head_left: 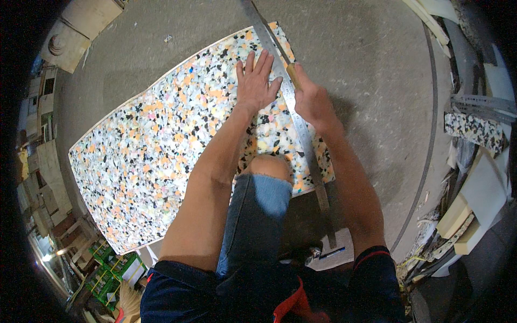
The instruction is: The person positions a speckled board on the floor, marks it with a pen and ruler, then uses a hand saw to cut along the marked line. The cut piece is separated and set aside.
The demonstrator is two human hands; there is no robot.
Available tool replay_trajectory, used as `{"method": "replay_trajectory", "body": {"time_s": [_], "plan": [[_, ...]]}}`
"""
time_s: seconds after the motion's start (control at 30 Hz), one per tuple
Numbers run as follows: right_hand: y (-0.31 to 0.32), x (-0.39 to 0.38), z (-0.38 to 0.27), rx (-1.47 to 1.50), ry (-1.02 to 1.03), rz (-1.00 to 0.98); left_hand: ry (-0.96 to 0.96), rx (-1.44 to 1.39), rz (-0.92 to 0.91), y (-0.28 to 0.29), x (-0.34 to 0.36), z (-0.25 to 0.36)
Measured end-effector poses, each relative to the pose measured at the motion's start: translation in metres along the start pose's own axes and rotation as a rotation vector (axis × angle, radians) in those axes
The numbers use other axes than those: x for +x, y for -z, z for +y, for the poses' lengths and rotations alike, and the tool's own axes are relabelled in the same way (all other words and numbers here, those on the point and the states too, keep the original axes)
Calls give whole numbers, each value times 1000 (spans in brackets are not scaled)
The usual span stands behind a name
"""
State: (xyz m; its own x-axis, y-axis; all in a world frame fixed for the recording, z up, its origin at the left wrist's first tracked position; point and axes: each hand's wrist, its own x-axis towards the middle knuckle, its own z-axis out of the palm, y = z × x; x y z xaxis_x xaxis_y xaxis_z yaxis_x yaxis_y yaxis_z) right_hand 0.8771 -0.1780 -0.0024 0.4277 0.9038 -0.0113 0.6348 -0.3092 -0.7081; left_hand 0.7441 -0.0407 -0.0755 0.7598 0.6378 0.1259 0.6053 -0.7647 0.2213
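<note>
A large sheet of speckled multicolour foam (156, 145) lies flat on a grey concrete floor (355, 54). A long metal straightedge (301, 132) runs across the sheet's right end. My left hand (256, 81) lies flat with spread fingers on the foam, pressing beside the straightedge. My right hand (311, 99) is closed on a wooden-handled knife (288, 64), whose blade runs along the straightedge near the sheet's far edge. My knee (267, 167) rests on the foam.
Foam offcuts, a speckled foam scrap (474, 129) and metal strips (482, 102) pile up at the right. Green crates (110, 266) and wooden furniture parts stand at the lower left. A paper with a pen (331, 253) lies near my leg.
</note>
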Motion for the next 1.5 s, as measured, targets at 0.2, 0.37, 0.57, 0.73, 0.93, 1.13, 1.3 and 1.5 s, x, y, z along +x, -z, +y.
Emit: {"method": "replay_trajectory", "body": {"time_s": [0.2,0.37,0.57,0.73,0.93,1.13,1.3,1.5], "plan": [[1,7,-1,-2,3,-7,-5,-11,7,-2,0,-1],[0,44,-20,-44,-187,-120,-15,4,26,-4,1,-1],[8,63,-37,-72,-211,-188,0,86,-13,-5,0,-1],[13,29,-19,-86,-45,-92,8,38,-2,-5,0,-1],[6,79,-26,-147,-171,-175,-8,71,28,-10,1,-2],[29,47,-35,-173,-247,-255,-1,46,23,-10,1,-3],[24,52,-32,-221,-217,-269,11,58,-10,-5,0,-1],[24,52,-21,-263,-235,-302,6,100,-10,-7,1,0]]}}
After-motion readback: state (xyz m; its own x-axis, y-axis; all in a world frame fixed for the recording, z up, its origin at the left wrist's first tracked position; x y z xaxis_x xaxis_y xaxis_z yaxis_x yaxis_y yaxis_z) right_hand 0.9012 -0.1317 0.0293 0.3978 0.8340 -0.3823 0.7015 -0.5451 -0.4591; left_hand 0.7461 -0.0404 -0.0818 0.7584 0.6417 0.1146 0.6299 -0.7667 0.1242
